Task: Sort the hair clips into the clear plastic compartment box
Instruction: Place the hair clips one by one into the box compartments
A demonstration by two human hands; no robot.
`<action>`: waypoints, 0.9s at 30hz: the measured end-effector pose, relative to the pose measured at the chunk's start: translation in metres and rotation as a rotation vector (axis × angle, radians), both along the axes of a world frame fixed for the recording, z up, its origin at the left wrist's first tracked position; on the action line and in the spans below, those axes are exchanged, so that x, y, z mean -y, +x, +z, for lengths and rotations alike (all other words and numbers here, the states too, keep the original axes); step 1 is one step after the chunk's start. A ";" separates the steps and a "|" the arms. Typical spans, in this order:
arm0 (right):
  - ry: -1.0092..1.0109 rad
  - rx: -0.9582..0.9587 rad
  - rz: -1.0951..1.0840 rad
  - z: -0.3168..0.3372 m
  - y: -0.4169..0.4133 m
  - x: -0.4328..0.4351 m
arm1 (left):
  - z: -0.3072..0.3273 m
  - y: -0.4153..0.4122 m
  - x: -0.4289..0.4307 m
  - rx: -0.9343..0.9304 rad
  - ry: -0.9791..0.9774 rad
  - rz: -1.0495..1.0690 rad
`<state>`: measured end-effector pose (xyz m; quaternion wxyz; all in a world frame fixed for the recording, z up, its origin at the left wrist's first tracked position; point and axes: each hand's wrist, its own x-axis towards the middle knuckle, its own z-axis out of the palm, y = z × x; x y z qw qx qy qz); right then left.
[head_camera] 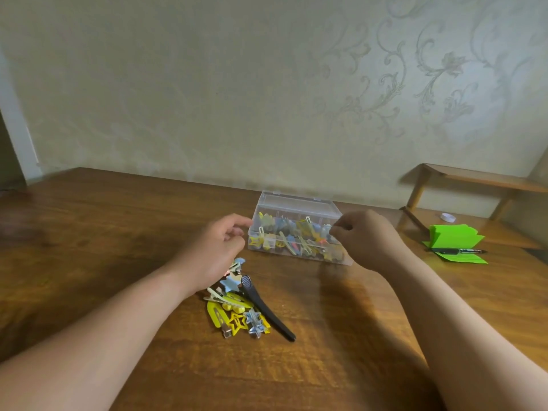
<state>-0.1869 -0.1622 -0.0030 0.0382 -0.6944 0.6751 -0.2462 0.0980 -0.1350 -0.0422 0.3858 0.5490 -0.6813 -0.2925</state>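
Hands are hovering at either end of the clear plastic compartment box (296, 203), which is sitting mid-table and holding sorted clips. The left hand (218, 250) is curling loosely at its left end, with nothing visible in the fingers. The right hand (366, 240) is bunching its fingertips at the right end; whether they are pinching anything cannot be told. Loose hair clips (237, 312) are lying nearer on the table (89, 232), beside the left wrist. Far right, a pen (456, 251) is resting on green paper (453, 235), its markings too small to read.
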 end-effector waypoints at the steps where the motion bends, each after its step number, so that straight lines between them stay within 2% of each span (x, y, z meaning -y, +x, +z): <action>1: -0.048 0.004 0.007 0.000 0.003 -0.002 | 0.001 -0.001 0.000 -0.002 -0.003 0.005; 8: -0.246 0.042 0.268 -0.003 0.046 -0.027 | 0.003 -0.001 -0.003 -0.051 -0.011 0.053; 13: -0.147 0.032 0.436 -0.019 0.080 -0.039 | 0.003 0.005 -0.002 -0.184 -0.004 0.133; 17: -0.028 -0.070 0.567 -0.027 0.103 -0.045 | 0.003 0.005 0.000 -0.202 0.007 0.152; 21: -0.020 -0.178 0.582 -0.030 0.113 -0.042 | 0.001 0.002 0.001 -0.195 0.021 0.151; 27: -0.026 -0.179 0.564 -0.029 0.101 -0.042 | 0.000 0.002 0.000 -0.168 0.038 0.132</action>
